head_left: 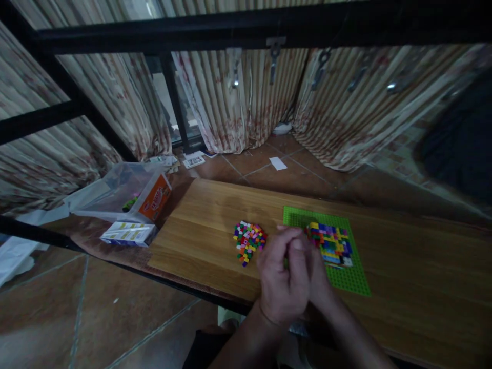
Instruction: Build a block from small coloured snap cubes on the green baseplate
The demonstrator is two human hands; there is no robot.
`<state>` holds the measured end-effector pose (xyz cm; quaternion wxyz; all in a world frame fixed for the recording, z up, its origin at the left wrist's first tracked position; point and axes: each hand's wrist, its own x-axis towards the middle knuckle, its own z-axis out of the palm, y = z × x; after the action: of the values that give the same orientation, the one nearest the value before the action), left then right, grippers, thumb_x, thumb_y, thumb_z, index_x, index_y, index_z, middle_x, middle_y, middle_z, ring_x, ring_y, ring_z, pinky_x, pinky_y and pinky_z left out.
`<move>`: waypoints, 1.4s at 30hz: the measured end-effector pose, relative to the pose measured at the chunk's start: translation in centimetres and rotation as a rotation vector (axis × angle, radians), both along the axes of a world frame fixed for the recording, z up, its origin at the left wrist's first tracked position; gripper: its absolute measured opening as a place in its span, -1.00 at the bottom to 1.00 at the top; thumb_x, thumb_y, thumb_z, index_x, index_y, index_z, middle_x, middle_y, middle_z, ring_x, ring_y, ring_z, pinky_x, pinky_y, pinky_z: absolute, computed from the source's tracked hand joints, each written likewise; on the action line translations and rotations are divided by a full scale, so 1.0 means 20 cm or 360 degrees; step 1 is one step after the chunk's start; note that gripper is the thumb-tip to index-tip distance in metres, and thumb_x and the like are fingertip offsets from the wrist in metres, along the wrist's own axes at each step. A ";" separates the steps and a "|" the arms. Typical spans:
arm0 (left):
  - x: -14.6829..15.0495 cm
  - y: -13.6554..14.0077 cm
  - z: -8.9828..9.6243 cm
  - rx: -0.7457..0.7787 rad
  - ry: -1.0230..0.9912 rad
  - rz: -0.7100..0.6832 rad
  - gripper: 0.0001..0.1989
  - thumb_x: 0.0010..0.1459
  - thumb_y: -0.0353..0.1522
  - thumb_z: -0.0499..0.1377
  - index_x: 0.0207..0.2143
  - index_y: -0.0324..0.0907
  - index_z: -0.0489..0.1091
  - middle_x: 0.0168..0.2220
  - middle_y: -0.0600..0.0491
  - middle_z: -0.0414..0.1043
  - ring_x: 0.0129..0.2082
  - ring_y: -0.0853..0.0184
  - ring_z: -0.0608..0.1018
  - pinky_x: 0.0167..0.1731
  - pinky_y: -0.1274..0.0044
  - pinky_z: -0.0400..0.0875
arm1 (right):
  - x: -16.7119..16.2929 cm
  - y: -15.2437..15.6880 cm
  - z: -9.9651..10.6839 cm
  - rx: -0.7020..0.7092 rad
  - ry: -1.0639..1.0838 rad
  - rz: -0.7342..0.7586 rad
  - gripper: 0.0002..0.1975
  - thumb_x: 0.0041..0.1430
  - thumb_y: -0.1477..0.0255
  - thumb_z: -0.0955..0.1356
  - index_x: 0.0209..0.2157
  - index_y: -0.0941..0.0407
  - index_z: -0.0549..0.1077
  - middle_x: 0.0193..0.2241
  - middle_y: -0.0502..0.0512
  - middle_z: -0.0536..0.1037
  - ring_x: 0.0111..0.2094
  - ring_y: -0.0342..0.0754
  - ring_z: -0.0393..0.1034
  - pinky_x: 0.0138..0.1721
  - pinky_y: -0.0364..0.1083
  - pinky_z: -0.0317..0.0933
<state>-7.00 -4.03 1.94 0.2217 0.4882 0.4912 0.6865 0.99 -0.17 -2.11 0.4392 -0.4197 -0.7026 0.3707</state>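
Note:
My left hand (279, 277) and my right hand (315, 261) are pressed together above the front part of the wooden table. The fingers of both look closed, and whatever may be between them is hidden. Just left of my hands lies a loose pile of small coloured building bricks (249, 240). To their right, and partly covered by them, is a green baseplate (355, 264). On it sits a packed, many-coloured block of bricks (330, 243), with yellow, purple, blue, red and orange pieces showing.
The wooden table (200, 225) runs left to right. Beyond its left end are a clear plastic bin (111, 192) with an orange label and a white-and-yellow box (128, 233). A dark metal bar (246, 33) crosses above. Paper (278, 163) lies on the tiled floor by the curtains (238, 102).

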 end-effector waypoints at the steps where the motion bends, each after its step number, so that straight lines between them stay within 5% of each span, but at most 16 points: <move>1: -0.02 0.02 -0.01 -0.0071 -0.0115 0.0060 -0.80 0.31 -0.38 0.04 -0.12 -0.17 0.44 -0.22 -0.01 0.54 -0.22 0.34 0.56 -0.19 0.51 0.45 | 0.02 0.01 0.03 -0.0085 0.0086 -0.0036 -0.76 0.29 0.28 0.29 -0.08 0.04 0.48 -0.26 0.07 0.59 -0.28 -0.04 0.49 -0.27 -0.08 0.38; 4: -0.05 0.07 -0.02 -0.0325 -0.0401 0.0191 -0.83 0.26 -0.30 0.12 -0.17 -0.19 0.41 -0.28 0.02 0.49 -0.29 0.37 0.54 -0.29 0.57 0.43 | 0.06 0.04 0.08 -0.0400 0.0423 -0.0164 -0.78 0.20 0.25 0.37 -0.16 0.03 0.55 -0.43 0.01 0.59 -0.41 -0.08 0.47 -0.32 -0.09 0.37; 8: -0.02 0.11 -0.03 -0.0515 -0.0553 -0.0146 -0.83 0.17 -0.26 0.21 -0.31 -0.21 0.41 -0.38 0.06 0.48 -0.38 0.37 0.52 -0.35 0.56 0.44 | 0.09 0.06 0.10 -0.0571 0.0804 -0.0262 -0.80 0.07 0.24 0.47 -0.27 0.01 0.58 -0.44 0.00 0.60 -0.42 -0.09 0.45 -0.31 -0.07 0.37; 11: 0.02 0.11 -0.02 -0.0474 -0.0567 -0.0370 -0.83 0.16 -0.27 0.23 -0.30 -0.21 0.42 -0.37 0.07 0.49 -0.37 0.39 0.53 -0.32 0.56 0.45 | 0.11 0.06 0.11 -0.0593 0.0916 -0.0285 -0.81 0.01 0.27 0.50 -0.30 0.00 0.61 -0.39 0.00 0.61 -0.37 -0.09 0.44 -0.32 -0.10 0.33; 17: 0.04 0.11 -0.02 -0.0414 -0.0484 -0.0451 -0.83 0.20 -0.27 0.21 -0.27 -0.20 0.43 -0.41 0.09 0.47 -0.43 0.40 0.51 -0.36 0.56 0.44 | 0.14 0.05 0.14 -0.0717 0.1109 -0.0204 -0.81 -0.08 0.28 0.54 -0.35 -0.02 0.64 -0.48 -0.03 0.56 -0.49 -0.16 0.34 -0.45 -0.15 0.27; 35: 0.07 0.09 -0.07 -0.0470 0.0049 -0.0274 -0.80 0.34 -0.27 0.02 -0.26 -0.18 0.35 -0.35 0.06 0.39 -0.35 0.36 0.44 -0.31 0.53 0.34 | 0.17 0.06 0.20 -0.0612 0.0798 -0.0223 -0.78 -0.07 0.22 0.51 -0.48 0.07 0.56 -0.56 -0.03 0.54 -0.53 -0.14 0.38 -0.50 -0.15 0.33; 42: 0.06 0.09 -0.08 -0.0428 -0.0046 -0.0500 -0.77 0.35 -0.23 -0.01 -0.30 -0.15 0.31 -0.42 0.09 0.35 -0.42 0.38 0.41 -0.39 0.54 0.31 | 0.21 0.06 0.18 -0.0711 0.0910 -0.0029 -0.79 -0.02 0.24 0.50 -0.45 0.09 0.57 -0.60 -0.05 0.51 -0.59 -0.18 0.35 -0.51 -0.16 0.29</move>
<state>-5.73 -2.20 0.39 0.3963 0.5148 0.4929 0.5787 5.15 1.07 1.42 0.5186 -0.3910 -0.4493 0.6134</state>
